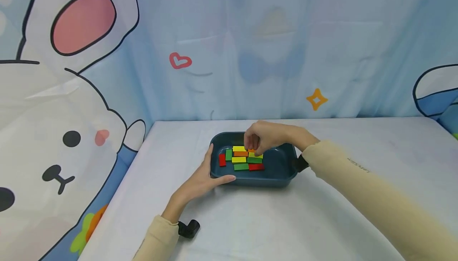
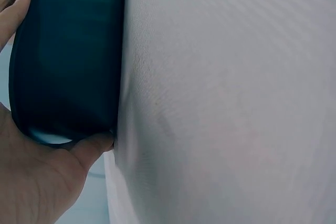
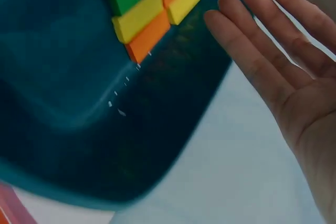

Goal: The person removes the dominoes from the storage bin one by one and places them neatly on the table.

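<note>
A dark teal tray (image 1: 279, 165) holds flat red, green, yellow and orange blocks (image 1: 239, 160), mostly lying in two side-by-side columns. At its left front corner my left hand (image 1: 205, 173) steadies the tray, fingers along the left side and thumb stretched along the front. The left wrist view shows that thumb against the lower wall. My right hand (image 1: 264, 134) hovers over the back of the tray, fingers drooping beside an orange block (image 1: 251, 150). In the right wrist view the same orange block (image 3: 149, 38) lies apart from the fingers, which are extended; nothing shows held between them.
The tray stands on a table with a white cloth (image 1: 358, 153), near its back edge. Behind hangs a blue printed curtain (image 1: 229, 86). Black cameras are worn on both wrists. White specks (image 3: 116, 103) show on the tray floor beside the blocks.
</note>
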Available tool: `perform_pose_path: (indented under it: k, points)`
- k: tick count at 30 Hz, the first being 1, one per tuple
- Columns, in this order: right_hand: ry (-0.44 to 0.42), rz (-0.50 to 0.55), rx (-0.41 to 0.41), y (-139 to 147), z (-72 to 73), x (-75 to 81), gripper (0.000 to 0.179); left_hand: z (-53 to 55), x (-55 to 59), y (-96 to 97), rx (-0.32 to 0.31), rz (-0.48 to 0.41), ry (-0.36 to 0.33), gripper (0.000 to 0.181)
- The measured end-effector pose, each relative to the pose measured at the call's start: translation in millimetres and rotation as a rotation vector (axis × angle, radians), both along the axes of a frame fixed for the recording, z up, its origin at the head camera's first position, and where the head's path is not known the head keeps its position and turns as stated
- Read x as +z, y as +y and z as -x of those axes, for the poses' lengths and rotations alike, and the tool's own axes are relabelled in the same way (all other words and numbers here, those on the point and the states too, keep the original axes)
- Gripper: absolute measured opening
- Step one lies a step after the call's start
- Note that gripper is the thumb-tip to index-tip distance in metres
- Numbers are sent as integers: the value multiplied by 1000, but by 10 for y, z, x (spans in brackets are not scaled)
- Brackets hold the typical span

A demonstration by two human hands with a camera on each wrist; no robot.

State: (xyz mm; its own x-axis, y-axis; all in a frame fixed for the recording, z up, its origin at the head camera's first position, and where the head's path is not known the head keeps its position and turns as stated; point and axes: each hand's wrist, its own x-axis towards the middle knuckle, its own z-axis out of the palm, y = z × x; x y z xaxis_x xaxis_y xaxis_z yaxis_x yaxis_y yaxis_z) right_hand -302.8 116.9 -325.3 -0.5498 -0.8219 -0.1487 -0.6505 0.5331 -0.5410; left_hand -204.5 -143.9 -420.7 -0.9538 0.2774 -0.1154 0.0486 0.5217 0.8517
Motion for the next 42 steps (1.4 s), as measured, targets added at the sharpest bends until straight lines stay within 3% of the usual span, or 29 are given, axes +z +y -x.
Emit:
perform_pose_path:
  k: [5, 13, 26, 34, 38, 42]
  points:
    - [-56, -81, 4, -146, -6, -137, 17, -23, -1, -12, 0, -5, 3, 124]
    - [-64, -320, -104, -240, -21, -285, 20, -21, -14, -2, -5, -13, 12, 123]
    - [-35, -431, -74, -364, -50, -296, 21, -19, -4, 2, -6, -1, 15, 121]
    - [41, -602, -86, -503, -179, -310, 11, -27, 6, -2, -4, -1, 8, 122]
    - [109, -712, -101, -612, -282, -312, 18, -27, 5, -8, -6, -11, 23, 120]
    - [125, -743, -128, -629, -340, -313, 24, -27, -6, 2, -12, -20, 16, 119]
